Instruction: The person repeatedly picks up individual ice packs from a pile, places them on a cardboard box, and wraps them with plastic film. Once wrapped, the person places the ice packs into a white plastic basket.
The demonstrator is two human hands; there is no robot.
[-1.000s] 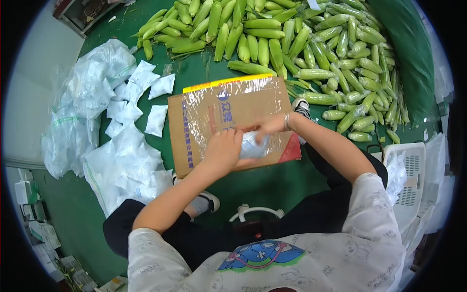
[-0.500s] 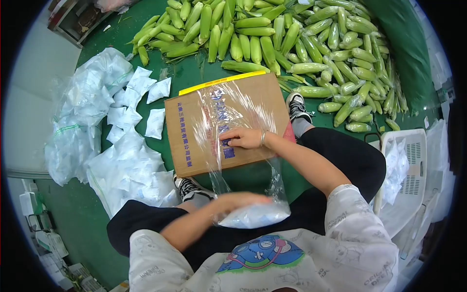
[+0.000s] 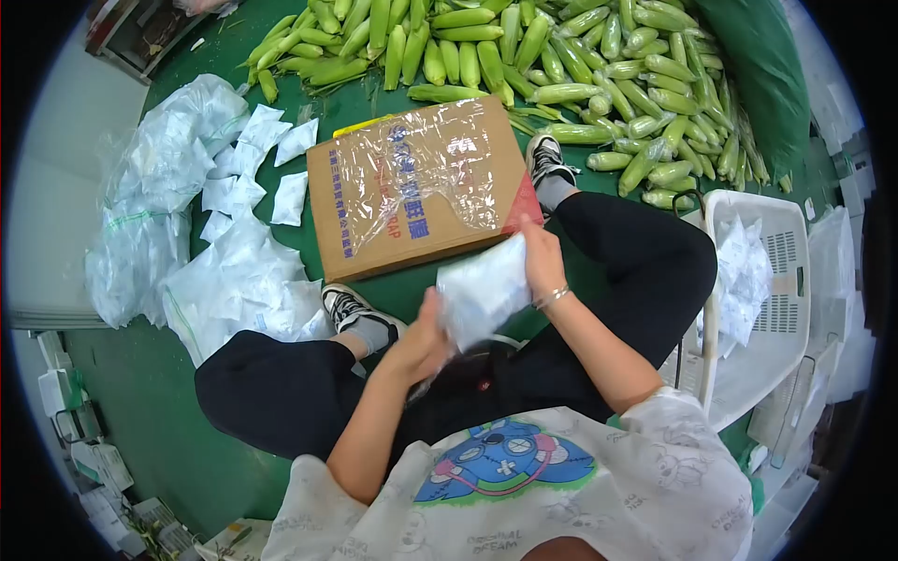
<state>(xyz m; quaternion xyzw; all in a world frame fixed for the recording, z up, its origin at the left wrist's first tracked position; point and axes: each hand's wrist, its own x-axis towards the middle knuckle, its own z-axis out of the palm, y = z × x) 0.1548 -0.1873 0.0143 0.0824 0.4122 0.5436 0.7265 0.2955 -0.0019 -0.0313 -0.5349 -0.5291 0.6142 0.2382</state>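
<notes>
Green floor [image 3: 281, 430] all around, seen from above. Far side heaped with a wide pile of green corn ears [image 3: 599, 65], running from the far middle out to the far right. Left side taken up by a mound of clear plastic bags [image 3: 159, 206] with small white packets [image 3: 248, 182] scattered at its far edge. In the middle, lying flat, a brown cardboard box [image 3: 416, 192] with blue print, covered by a sheet of crinkled clear film [image 3: 440, 159]. To the right, a white plastic basket [image 3: 786, 309] holding more white packets, just beside the black-trousered right knee. Nearer, seated legs spread either side of a white stool rim [image 3: 510, 341], one sneaker [image 3: 351, 309] by the box's near-left corner, the other [image 3: 545, 159] touching the box's right edge. Held over the lap, just near of the box's near-right corner, a white pouch in clear wrap [image 3: 482, 290]. Left hand [image 3: 421, 346] closed on the pouch's near-left end; right hand [image 3: 543, 262], bracelet at the wrist, clasped round its far-right end.
</notes>
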